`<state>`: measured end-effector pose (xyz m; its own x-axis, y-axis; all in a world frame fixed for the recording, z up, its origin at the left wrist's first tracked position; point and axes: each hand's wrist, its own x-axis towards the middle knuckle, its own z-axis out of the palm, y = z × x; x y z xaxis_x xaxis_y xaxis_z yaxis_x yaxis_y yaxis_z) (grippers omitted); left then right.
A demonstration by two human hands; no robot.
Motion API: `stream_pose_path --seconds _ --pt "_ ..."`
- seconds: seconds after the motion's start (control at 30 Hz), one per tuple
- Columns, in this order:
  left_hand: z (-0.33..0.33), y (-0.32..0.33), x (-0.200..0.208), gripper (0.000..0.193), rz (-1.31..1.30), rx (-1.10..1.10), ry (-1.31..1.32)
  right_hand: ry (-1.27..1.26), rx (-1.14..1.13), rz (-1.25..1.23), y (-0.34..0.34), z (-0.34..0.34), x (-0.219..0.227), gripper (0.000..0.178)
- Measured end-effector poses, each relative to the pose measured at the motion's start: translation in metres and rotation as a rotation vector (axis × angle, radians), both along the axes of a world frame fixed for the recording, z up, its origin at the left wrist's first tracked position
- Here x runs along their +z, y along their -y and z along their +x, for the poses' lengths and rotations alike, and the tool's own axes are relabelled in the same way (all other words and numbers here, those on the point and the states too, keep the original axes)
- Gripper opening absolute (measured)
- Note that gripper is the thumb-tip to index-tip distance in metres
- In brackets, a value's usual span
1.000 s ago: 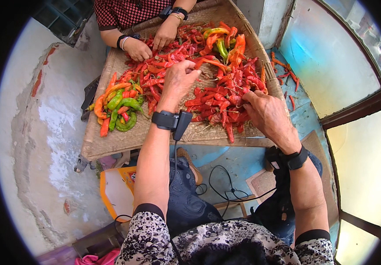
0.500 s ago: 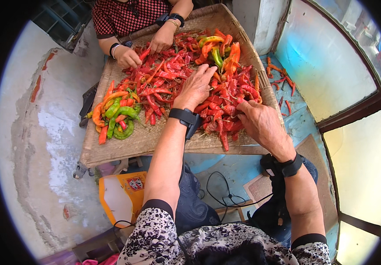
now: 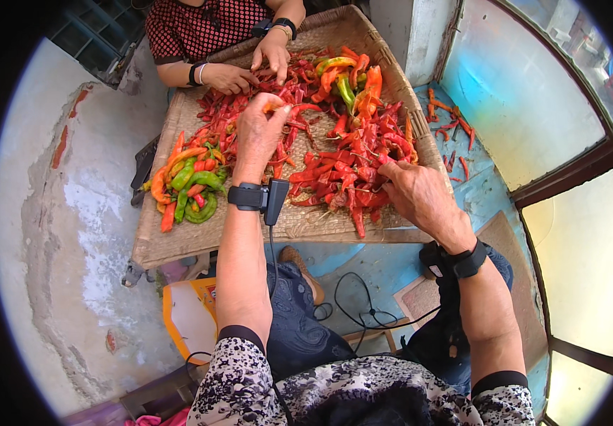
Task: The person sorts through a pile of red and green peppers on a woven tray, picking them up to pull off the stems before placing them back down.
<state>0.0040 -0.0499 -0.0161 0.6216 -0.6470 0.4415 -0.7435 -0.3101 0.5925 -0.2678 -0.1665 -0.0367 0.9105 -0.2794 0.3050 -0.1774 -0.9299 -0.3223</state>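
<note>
A shallow woven tray (image 3: pixel 178 245) holds heaps of chili peppers. My left hand (image 3: pixel 258 135) is over the left red heap, its fingers pinched on an orange chili pepper (image 3: pixel 270 108) that is mostly hidden. At the right heap of red chili peppers (image 3: pixel 345 170), my right hand (image 3: pixel 423 199) has its fingertips closed on a red chili pepper (image 3: pixel 383 160). Green and orange peppers (image 3: pixel 196 181) are piled at the left of the tray. Another group of orange, yellow and green peppers (image 3: pixel 352 82) lies toward the far right.
Across the tray a co-worker's two hands (image 3: pixel 253 71) touch the far part of the red heap. Loose red peppers (image 3: pixel 462 131) lie on the blue surface right of the tray. A yellow and white bag (image 3: pixel 189 312) and black cables (image 3: pixel 370 316) are below.
My left hand has moved left from the right heap to the left one, with the orange pepper in its fingers. My right hand has barely moved. The co-worker's hands have shifted.
</note>
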Motion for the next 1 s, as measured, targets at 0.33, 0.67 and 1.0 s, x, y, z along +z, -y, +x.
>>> stream_pose_path --seconds 0.33,0.67,1.0 --pt "-0.032 0.023 -0.02 0.044 0.41 -0.257 0.193 -0.108 -0.032 0.063 -0.006 0.003 0.002 0.02" --pt "-0.029 0.026 -0.033 0.025 0.348 -0.342 0.022 -0.087 -0.012 0.12 -0.003 0.004 0.004 0.022" --pt "-0.049 -0.028 0.011 0.014 0.135 -0.309 -0.403 -0.013 -0.004 -0.022 -0.004 0.007 -0.001 0.006"
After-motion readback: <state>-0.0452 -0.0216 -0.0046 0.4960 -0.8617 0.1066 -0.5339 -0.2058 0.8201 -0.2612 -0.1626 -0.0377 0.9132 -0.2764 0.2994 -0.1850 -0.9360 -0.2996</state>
